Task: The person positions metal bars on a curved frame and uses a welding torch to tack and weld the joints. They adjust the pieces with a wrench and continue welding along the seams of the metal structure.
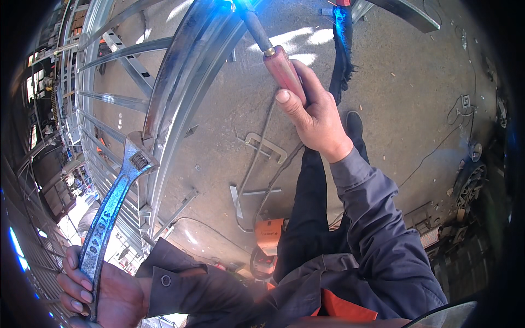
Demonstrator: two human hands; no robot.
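Observation:
My left hand (112,290) is closed around the handle of a large steel adjustable wrench (112,205) at the lower left. The wrench's jaw meets the near end of a dark flat steel bar (164,95), which lies along a curved metal frame (188,104). My right hand (320,117) grips a red-handled welding torch (284,71) with a brass collar and a grey shaft. The shaft points up and left to the frame, where a glaring blue-white light hides the tip and the point of contact.
A C-clamp (268,146), an orange machine (269,236) and cables lie on the concrete floor. A wheel (470,179) stands at the right. A dark frayed strip (342,54), lit blue, hangs near the top. Metal rails with crossbars fill the left side.

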